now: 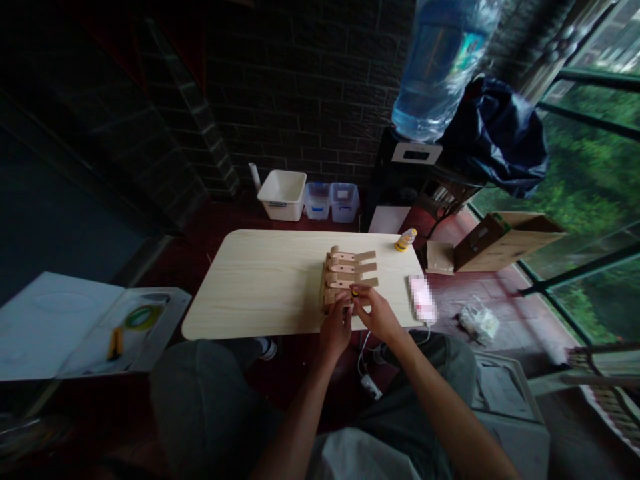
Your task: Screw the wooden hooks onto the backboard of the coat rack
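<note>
A brown wooden piece with several flat tan strips pointing right lies on the pale wooden table. My left hand is at its near edge, fingers bent together against it. Beside it, my right hand has thumb and forefinger pinched around a small black and yellow item at the near end of the piece. What my left fingertips hold, if anything, is too small to make out.
A yellow-based clear bottle and a pink, blurred-out device with a white cable are at the table's right side. Beyond the table stand a white bin and two clear bins. My knees are below the near edge.
</note>
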Motion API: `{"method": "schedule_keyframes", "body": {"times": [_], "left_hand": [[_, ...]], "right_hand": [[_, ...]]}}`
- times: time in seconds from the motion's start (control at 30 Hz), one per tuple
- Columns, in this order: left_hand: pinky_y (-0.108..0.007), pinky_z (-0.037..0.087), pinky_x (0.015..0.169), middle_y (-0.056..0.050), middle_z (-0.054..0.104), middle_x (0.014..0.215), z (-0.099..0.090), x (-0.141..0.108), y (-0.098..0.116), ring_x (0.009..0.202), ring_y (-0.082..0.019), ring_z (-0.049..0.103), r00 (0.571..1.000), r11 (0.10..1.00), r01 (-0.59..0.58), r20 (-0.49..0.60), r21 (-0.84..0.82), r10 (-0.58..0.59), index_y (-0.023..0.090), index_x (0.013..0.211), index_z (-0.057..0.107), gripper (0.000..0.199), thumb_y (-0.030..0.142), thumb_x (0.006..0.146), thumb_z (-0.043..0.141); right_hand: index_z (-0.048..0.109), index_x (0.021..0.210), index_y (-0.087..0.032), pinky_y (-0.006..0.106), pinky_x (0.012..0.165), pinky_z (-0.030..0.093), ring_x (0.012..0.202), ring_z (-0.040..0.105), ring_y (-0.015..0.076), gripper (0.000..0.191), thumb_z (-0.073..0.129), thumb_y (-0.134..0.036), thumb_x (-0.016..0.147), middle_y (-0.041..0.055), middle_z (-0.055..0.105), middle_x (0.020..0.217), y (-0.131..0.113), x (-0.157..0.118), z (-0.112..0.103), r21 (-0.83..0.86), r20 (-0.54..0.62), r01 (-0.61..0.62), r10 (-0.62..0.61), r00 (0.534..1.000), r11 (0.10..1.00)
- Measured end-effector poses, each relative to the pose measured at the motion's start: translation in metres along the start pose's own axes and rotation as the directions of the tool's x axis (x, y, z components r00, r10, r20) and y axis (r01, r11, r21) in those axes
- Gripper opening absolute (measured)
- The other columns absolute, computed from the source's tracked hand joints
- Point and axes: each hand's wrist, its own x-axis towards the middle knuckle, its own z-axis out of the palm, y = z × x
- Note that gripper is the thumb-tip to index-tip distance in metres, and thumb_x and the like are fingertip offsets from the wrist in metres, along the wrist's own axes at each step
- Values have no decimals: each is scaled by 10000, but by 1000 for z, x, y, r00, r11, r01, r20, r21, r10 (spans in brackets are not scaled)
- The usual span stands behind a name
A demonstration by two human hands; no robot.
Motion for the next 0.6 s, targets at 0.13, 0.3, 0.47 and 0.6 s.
{"method": "schedule_keyframes", "body": {"times": [0.13,0.3,0.47,0.6], "left_hand": [[-385,540,1002,-80,516,1476,3,-2,-3,1302,-216,557,1000,1000,22,8,19,-22,277,1382,483,380,365,1025,389],[-394,541,1009,-76,514,1479,6,-3,-8,1299,-228,564,1000,999,20,-22,34,-19,284,1373,486,374,363,1013,423],[-395,542,1004,-87,530,1456,4,-3,-5,1280,-231,578,1000,999,25,-16,29,-24,278,1383,482,380,361,1018,416],[-389,552,983,-89,535,1451,2,-1,-1,1269,-228,584,1000,999,29,-10,30,-29,274,1381,486,377,335,1013,427]], "right_hand": [[556,1186,-249,414,903,591,1070,690,239,215,569,-285,974,101,687,1153,11,0,0,-19,-81,-28,26,996,999],[556,1171,-238,370,762,625,911,716,214,228,585,-335,967,101,681,1102,22,1,0,-5,-98,-44,44,994,999],[558,1177,-243,416,918,594,1122,667,243,234,598,-313,957,112,676,1177,10,3,-3,16,-75,-10,12,997,1000],[580,1159,-255,394,919,598,1171,648,234,182,543,-283,983,108,662,1255,-1,7,-8,32,-17,2,-1,1000,999]]}}
